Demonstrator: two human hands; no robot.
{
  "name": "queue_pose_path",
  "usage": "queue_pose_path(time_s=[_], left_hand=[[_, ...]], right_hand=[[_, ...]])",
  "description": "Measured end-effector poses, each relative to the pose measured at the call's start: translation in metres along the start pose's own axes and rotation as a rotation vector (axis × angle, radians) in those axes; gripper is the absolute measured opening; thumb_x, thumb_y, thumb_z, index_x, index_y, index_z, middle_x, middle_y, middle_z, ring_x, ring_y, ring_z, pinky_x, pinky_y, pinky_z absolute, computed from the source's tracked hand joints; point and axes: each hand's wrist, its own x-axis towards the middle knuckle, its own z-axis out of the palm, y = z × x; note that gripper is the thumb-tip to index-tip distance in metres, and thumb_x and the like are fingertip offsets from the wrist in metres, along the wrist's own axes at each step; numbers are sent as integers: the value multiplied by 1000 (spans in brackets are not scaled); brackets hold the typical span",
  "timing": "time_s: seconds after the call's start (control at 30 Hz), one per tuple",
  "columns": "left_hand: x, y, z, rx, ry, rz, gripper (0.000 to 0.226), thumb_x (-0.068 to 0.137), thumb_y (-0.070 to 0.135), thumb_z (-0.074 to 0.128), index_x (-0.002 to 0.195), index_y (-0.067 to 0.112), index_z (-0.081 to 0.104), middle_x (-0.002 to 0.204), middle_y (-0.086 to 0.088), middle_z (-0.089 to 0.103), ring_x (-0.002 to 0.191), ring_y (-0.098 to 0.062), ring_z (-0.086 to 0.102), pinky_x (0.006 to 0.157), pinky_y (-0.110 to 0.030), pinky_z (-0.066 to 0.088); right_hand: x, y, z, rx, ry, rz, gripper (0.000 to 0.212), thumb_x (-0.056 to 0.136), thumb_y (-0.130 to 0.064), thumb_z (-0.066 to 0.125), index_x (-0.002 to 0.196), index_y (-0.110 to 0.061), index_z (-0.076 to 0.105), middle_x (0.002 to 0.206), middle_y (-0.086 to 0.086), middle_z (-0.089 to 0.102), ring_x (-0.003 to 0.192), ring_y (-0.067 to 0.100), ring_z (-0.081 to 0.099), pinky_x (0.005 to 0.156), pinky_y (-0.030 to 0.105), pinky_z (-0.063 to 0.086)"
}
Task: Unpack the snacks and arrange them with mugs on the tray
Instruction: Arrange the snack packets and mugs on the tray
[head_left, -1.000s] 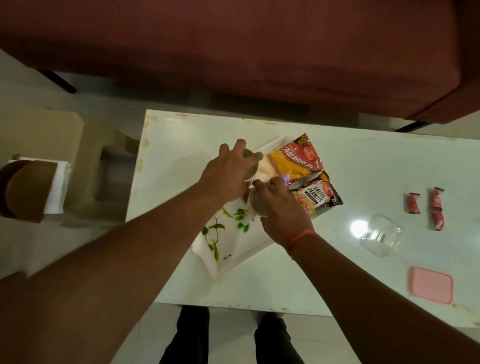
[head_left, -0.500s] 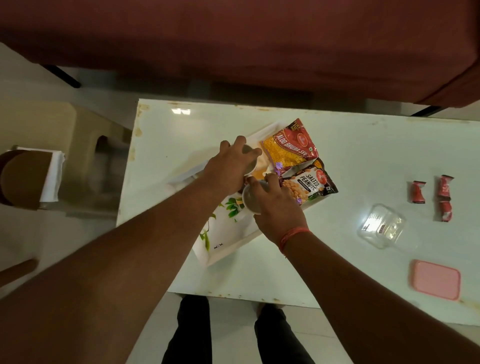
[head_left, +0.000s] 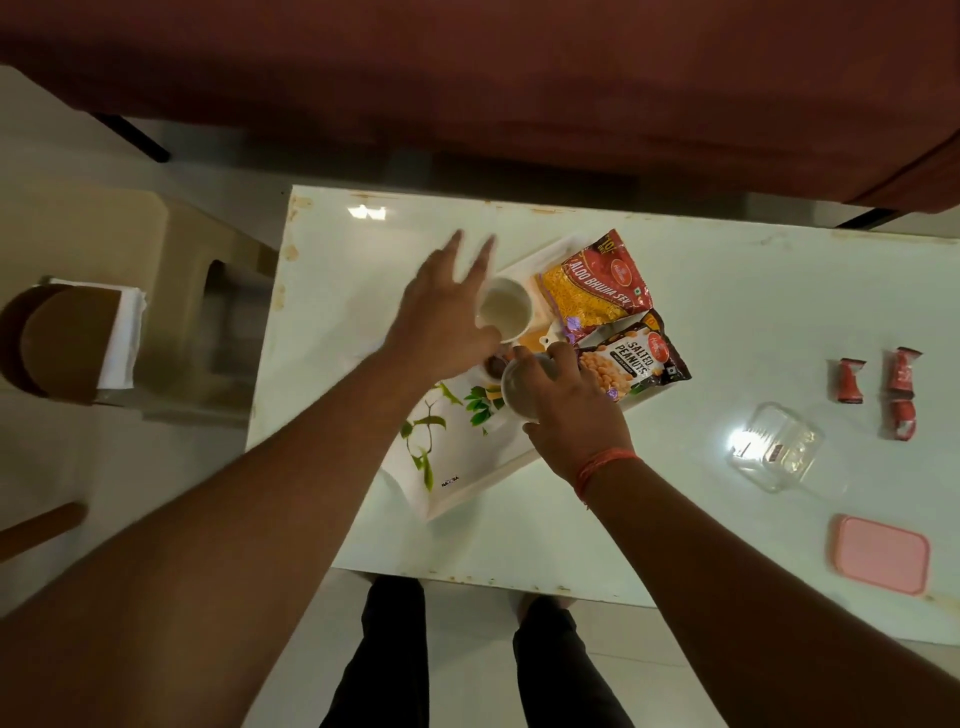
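Gripping a second mug (head_left: 522, 387) near the tray's (head_left: 467, 486) middle, the right hand (head_left: 571, 410) is curled round it, while the left hand (head_left: 441, 317), its fingers (head_left: 457, 244) spread and holding nothing, hovers touching the first mug (head_left: 141, 312)'s left rim. Head view counts two mugs, two snack packets (head_left: 597, 283) at the tray's far end, and three red sweets (head_left: 852, 379) well apart on the bench (head_left: 727, 291).

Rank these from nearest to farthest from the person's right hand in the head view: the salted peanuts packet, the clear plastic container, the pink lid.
From the right hand:
1. Salted peanuts packet, right beside the fingers, on the tray.
2. Clear plastic container, off to the right on the table.
3. Pink lid, by the table's near right edge.
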Motion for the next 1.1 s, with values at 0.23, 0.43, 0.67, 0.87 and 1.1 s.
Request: queue_pose_path(time_s=[0.23,0.43,0.67,0.87,1.1], left_hand=[[-102,-15,43,-739,190,-528,34,89,7,59,119,22,56,128,-2,50,110,-17,58,86,-20,47],[-121,21,82,-728,-93,-426,35,100,23,50,135,20,54,125,0,59,112,-15,58,90,-25,44],[-115,25,87,-602,-26,-465,32,102,27,46,130,18,58,123,0,63,113,-14,57,87,-21,41],[-110,21,91,-564,-19,-433,31,102,29,47,129,18,59,123,1,64,113,-13,57,86,-21,41],[-109,14,86,-734,-14,-461,32,97,27,56,129,25,59,113,9,62,104,-10,61,84,-21,49]], right_hand=[[0,6,-4,31,-16,-47,89,72,-15,77,145,-30,30,134,9,38,100,34,61,72,46,60],[1,7,-11,7,-59,-66,94,69,-22,83,145,-30,29,136,9,37,102,35,62,73,46,60],[-2,7,-12,-36,-57,-80,95,68,-27,84,143,-30,26,135,10,38,99,34,63,69,46,61],[-4,5,-15,-39,-58,-38,94,69,-33,85,145,-27,29,134,11,38,98,35,65,72,45,61],[4,1,-35,17,-118,18,99,71,-52,78,149,-26,22,144,14,32,111,40,60,84,51,57]])
